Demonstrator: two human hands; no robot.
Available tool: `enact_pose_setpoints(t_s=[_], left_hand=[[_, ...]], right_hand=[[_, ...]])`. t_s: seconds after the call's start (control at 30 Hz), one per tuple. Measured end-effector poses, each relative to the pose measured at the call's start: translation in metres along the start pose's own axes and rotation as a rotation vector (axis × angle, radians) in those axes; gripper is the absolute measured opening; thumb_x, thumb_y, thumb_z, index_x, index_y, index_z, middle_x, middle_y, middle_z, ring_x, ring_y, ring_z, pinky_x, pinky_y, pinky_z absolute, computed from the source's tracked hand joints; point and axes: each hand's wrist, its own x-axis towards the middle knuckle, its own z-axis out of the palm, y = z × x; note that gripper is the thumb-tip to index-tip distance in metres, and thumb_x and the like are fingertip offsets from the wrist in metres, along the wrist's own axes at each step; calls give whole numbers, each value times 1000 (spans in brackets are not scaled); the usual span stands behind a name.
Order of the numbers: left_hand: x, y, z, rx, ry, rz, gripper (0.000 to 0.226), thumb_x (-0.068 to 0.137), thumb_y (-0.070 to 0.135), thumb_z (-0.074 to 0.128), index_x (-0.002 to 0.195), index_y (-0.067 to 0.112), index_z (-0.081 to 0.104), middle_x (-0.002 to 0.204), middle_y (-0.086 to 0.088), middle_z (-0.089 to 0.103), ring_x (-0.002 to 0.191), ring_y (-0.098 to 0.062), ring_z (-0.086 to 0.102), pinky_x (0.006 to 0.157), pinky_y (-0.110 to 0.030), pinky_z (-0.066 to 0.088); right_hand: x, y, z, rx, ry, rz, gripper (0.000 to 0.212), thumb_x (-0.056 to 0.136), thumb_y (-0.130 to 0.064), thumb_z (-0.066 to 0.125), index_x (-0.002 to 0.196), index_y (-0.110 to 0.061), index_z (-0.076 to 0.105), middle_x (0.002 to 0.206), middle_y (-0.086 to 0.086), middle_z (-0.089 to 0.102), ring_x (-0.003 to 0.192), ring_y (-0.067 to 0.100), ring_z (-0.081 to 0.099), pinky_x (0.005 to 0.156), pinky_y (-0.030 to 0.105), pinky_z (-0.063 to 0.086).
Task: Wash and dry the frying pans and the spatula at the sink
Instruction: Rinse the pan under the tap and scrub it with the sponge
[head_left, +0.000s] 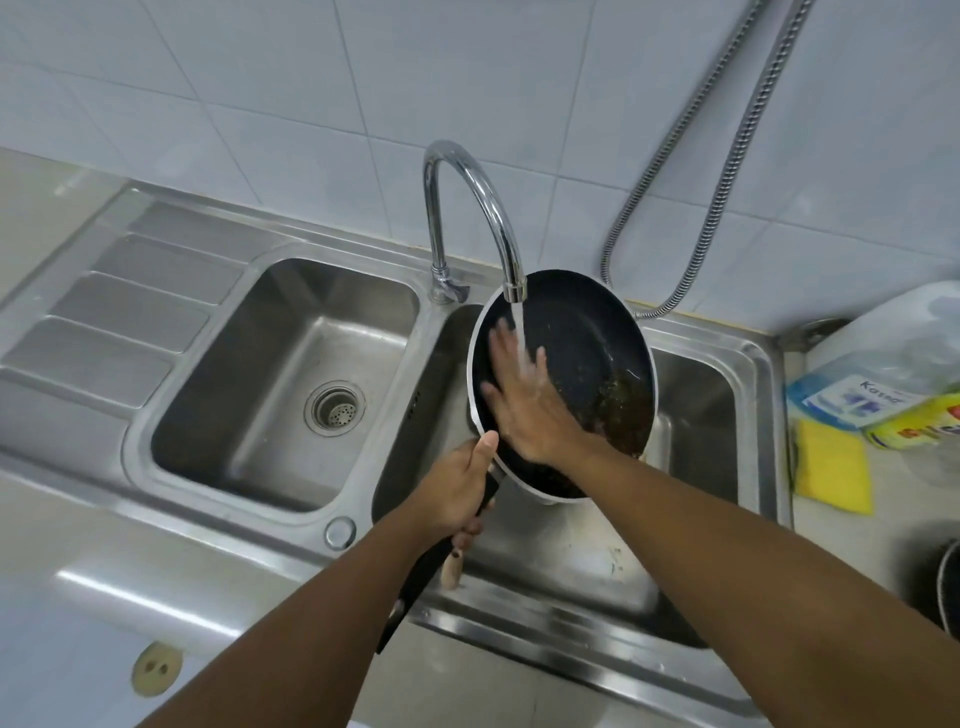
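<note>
A black frying pan (587, 332) with a white rim is tilted over the right sink basin (696, 415), under the running tap (470, 187). My left hand (457, 488) grips its black handle, near the pan. My right hand (524, 395) lies flat with spread fingers on the pan's inner surface, in the water stream. Brown greasy residue sits in the pan's lower right part. A wooden handle tip (451, 571), perhaps the spatula's, shows just below my left hand in the basin.
The left basin (291, 384) has a round drain, with a ribbed draining board (119, 317) further left. A yellow sponge (831, 467) and packaged cloths (878, 400) lie on the counter at right. A metal hose (727, 171) hangs on the tiled wall. A dark pan edge (948, 587) shows at far right.
</note>
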Motion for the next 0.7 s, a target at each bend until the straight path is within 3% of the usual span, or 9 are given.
enact_pose_setpoints(t_s=[0.07, 0.27, 0.4, 0.47, 0.53, 0.6, 0.7], left_hand=[[0, -2, -2, 8, 14, -8, 54, 105, 63, 29, 106, 16, 54, 57, -5, 51, 36, -12, 40, 40, -23, 34], [-2, 0, -4, -36, -36, -16, 49, 105, 63, 30, 109, 22, 55, 75, -15, 55, 42, -14, 40, 40, -22, 34], [-5, -2, -5, -52, -47, -23, 47, 103, 67, 31, 106, 27, 55, 78, -16, 55, 42, -14, 40, 41, -23, 34], [-9, -4, -3, -42, -36, -28, 48, 103, 67, 29, 103, 26, 53, 70, -12, 54, 41, -13, 39, 41, -23, 34], [-10, -4, -1, -37, -25, -28, 49, 104, 66, 28, 105, 23, 52, 60, -7, 52, 39, -12, 39, 40, -24, 34], [-9, -4, -2, -33, -10, -30, 54, 104, 65, 27, 104, 17, 51, 52, -2, 51, 37, -12, 39, 39, -23, 34], [-5, -8, -11, -58, 10, -38, 59, 104, 65, 29, 115, 13, 55, 62, -10, 53, 40, -14, 40, 39, -22, 33]], right_hand=[[-15, -4, 14, 27, -32, -66, 64, 111, -38, 25, 162, -18, -8, 169, -2, -17, 154, 14, -18, 126, 44, -9], [-39, 13, 16, -54, 27, 29, 64, 110, -36, 25, 162, -14, -7, 169, 0, -18, 156, 18, -13, 127, 42, -2], [-16, 24, 2, 48, 127, 475, 72, 108, -45, 21, 159, -7, -12, 167, 9, -21, 154, 21, -18, 127, 47, 0], [-8, 31, -9, 62, 91, 518, 72, 108, -46, 20, 159, -7, -12, 167, 8, -22, 154, 20, -19, 127, 47, -1], [-9, 24, -8, 64, 52, 424, 69, 109, -42, 21, 160, -11, -12, 167, 6, -23, 153, 20, -21, 126, 47, -6], [-19, 7, 4, 87, 4, 218, 65, 110, -34, 26, 161, -14, -9, 167, 3, -22, 152, 18, -22, 125, 44, -10], [-45, -7, 19, 235, -111, 33, 64, 108, -14, 38, 162, -20, 5, 169, -6, -11, 154, 9, -16, 125, 34, -9]])
